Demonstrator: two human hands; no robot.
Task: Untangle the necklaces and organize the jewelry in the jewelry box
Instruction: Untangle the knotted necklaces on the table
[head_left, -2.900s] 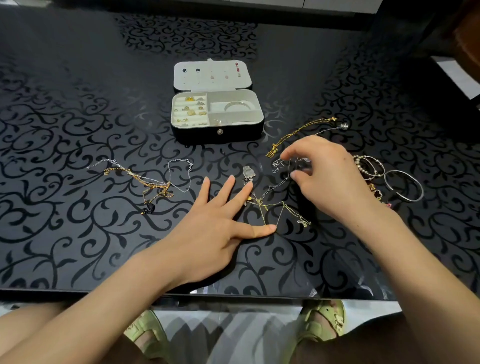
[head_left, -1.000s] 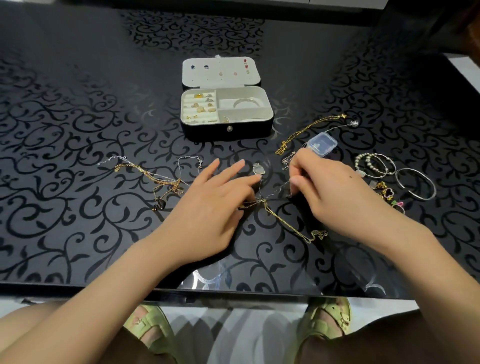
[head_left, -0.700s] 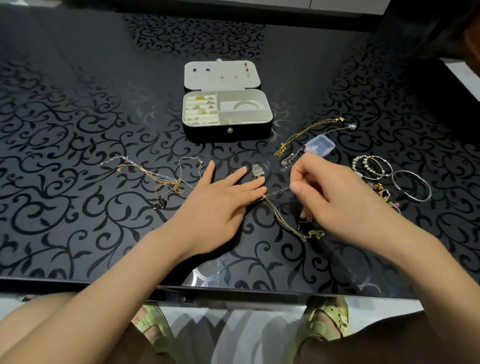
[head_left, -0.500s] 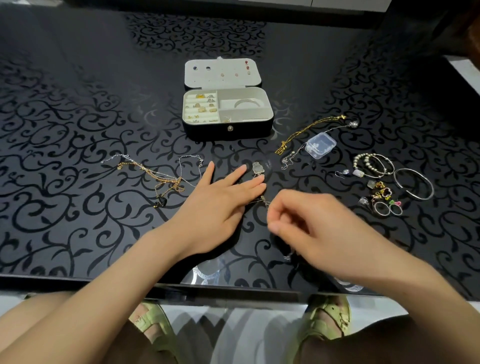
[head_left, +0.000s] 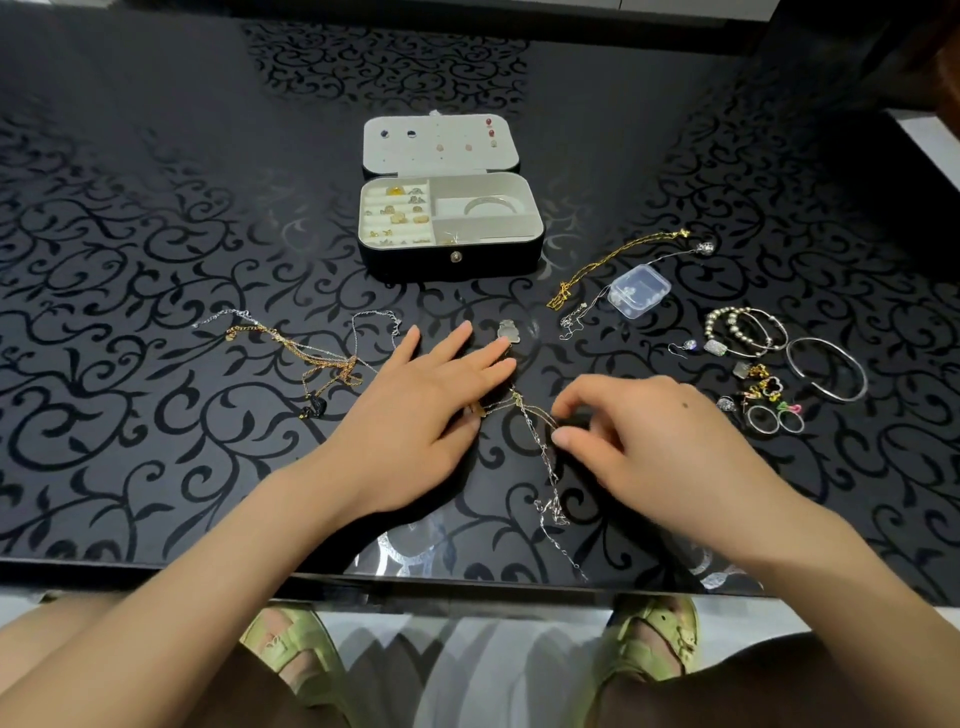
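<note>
My left hand (head_left: 415, 410) lies flat on the black scroll-patterned worktop (head_left: 130, 208). Its fingers (head_left: 483, 364) are straight and released, pressing down on the gold end of a knot of necklaces (head_left: 519, 410) that sits between my 2 hands. My right hand (head_left: 654, 441) is just beside the knot with its fingers curled, thumb and forefinger pinching a silver chain (head_left: 553, 512) that runs out of the knot and trails toward the near edge of the worktop. A small silver pendant (head_left: 506, 330) rests just past my left fingertips. Farther back, in the middle, the jewelry box (head_left: 452, 260) stands open, its lid (head_left: 441, 145) laid back with studs pinned in it. Small gold pieces fill the left compartment and a silver band lies in the rear right compartment. Near my left hand, on its outer side, lies another tangle (head_left: 311, 358) of gold and silver chains. To the right of the box, a gold chain (head_left: 613, 257) and a thin silver one lie beside a clear plastic case (head_left: 640, 291). Farther right are beaded bracelets (head_left: 737, 325), an open silver bangle (head_left: 818, 340), 2 plain rings (head_left: 776, 420) and a scatter of small charms and earrings. Below the worktop's edge, my green sandals (head_left: 291, 654) show.
</note>
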